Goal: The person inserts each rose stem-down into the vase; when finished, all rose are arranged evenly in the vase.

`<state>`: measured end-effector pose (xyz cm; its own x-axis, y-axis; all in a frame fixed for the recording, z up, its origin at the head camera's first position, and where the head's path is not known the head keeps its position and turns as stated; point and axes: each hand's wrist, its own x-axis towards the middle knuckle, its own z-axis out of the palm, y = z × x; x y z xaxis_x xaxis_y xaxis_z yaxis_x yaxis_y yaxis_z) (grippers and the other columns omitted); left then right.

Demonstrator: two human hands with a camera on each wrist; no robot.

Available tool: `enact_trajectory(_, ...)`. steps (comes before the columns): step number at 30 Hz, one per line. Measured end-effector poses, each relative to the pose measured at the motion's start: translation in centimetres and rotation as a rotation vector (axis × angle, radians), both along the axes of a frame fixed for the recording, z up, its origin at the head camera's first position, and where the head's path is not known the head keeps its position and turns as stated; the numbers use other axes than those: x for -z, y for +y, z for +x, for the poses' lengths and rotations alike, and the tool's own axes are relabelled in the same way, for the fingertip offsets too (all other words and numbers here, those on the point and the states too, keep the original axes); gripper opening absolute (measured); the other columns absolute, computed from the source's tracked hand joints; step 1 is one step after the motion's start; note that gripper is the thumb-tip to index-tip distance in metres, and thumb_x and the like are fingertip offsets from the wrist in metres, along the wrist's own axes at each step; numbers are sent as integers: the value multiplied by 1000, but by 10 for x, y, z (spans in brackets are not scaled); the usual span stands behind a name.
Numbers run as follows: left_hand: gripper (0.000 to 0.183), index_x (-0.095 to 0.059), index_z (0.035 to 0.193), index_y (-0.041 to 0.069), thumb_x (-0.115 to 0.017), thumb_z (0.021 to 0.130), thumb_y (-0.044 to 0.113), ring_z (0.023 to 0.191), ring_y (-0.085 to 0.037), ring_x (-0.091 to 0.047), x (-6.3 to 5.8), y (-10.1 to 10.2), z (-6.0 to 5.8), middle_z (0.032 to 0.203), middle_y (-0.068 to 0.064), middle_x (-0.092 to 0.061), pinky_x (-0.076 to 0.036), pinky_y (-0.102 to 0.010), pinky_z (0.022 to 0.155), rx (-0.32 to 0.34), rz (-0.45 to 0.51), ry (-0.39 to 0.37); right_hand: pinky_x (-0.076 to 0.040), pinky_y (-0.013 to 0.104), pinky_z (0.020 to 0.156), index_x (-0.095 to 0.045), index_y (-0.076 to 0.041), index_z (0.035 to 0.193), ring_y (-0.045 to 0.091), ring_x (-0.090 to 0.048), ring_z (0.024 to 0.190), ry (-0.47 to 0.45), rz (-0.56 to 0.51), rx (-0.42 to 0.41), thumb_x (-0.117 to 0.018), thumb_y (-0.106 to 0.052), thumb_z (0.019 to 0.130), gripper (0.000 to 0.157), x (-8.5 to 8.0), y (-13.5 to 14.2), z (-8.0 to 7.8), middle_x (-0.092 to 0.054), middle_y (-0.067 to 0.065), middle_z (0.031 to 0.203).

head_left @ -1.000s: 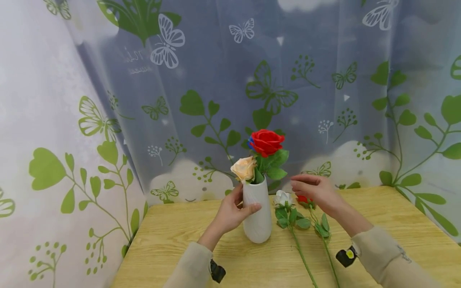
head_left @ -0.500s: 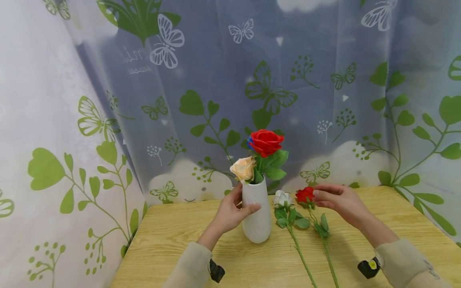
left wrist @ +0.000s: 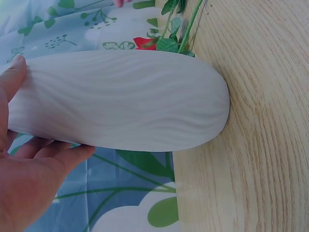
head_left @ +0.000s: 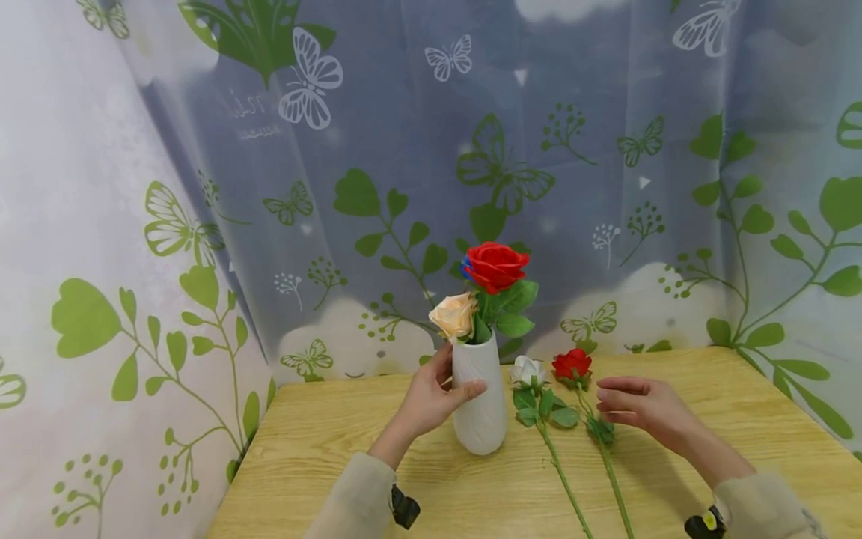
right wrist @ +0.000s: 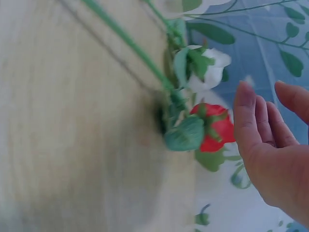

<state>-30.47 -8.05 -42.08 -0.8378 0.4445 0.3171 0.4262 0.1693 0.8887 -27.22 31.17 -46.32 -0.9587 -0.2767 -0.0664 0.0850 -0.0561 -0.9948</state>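
My left hand point(head_left: 431, 398) grips the upper part of a white ribbed vase point(head_left: 480, 408), thumb across the front and fingers behind. Upright in the vase stand a red rose point(head_left: 497, 267) and a peach rose point(head_left: 453, 316); a bit of blue petal point(head_left: 466, 266) shows behind the red one. To the right, a white rose point(head_left: 528, 371) and a second red rose point(head_left: 572, 364) lie on the table with long green stems. My right hand point(head_left: 649, 412) hovers just right of that red rose's stem, fingers loosely extended and holding nothing.
The wooden table point(head_left: 316, 464) meets a printed curtain point(head_left: 404, 135) at its back edge, with more curtain along the left and right sides. A small black camera point(head_left: 405, 507) sits on the left wrist, another point(head_left: 704, 522) on the right.
My right hand has moved from above the lying roses to the right, then down toward the table beside the red rose's stem. My left hand and the vase stay in place.
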Motion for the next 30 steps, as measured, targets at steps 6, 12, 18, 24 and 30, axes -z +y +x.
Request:
enact_trajectory(6, 76, -42, 161, 17, -80, 97, 27, 134, -31, -63, 1, 0, 0, 145, -13, -63, -55, -48, 109, -9, 0, -4, -63, 32, 93, -73, -11, 124, 17, -77, 99, -34, 37, -2, -64, -10, 106, 20, 17, 2, 0, -76, -4, 107)
enact_trajectory(12, 76, -42, 161, 18, -81, 96, 27, 134, -30, -63, 1, 0, -1, 145, -12, -63, -55, -48, 109, -13, -7, 1, -64, 34, 91, -63, 10, 135, 16, -77, 98, -46, 100, 10, -64, -9, 105, 35, 28, 2, 3, -77, -2, 108)
enact_trajectory(18, 74, -43, 161, 17, -80, 97, 26, 135, -30, -62, 0, 0, -1, 146, -12, -62, -55, -48, 109, -10, -6, 4, -64, 36, 90, -50, 22, 141, 16, -76, 99, -38, 184, 46, -68, -13, 103, 54, 34, 2, 3, -76, 2, 114)
enact_trajectory(24, 79, -38, 164, 15, -79, 98, 29, 136, -32, -61, 0, 0, -1, 148, -15, -61, -55, -49, 110, -12, -11, 3, -64, 36, 88, -50, 23, 140, 16, -77, 99, -35, 263, 47, -71, -14, 101, 57, 40, 3, 1, -75, 7, 119)
enact_trajectory(30, 77, -39, 163, 16, -79, 98, 27, 135, -33, -62, 0, 0, -1, 146, -15, -62, -55, -49, 109, -13, -9, 2, -65, 33, 84, -53, 23, 136, 12, -76, 92, -4, 349, 68, -75, -11, 97, 57, 41, -1, 1, -76, 11, 115)
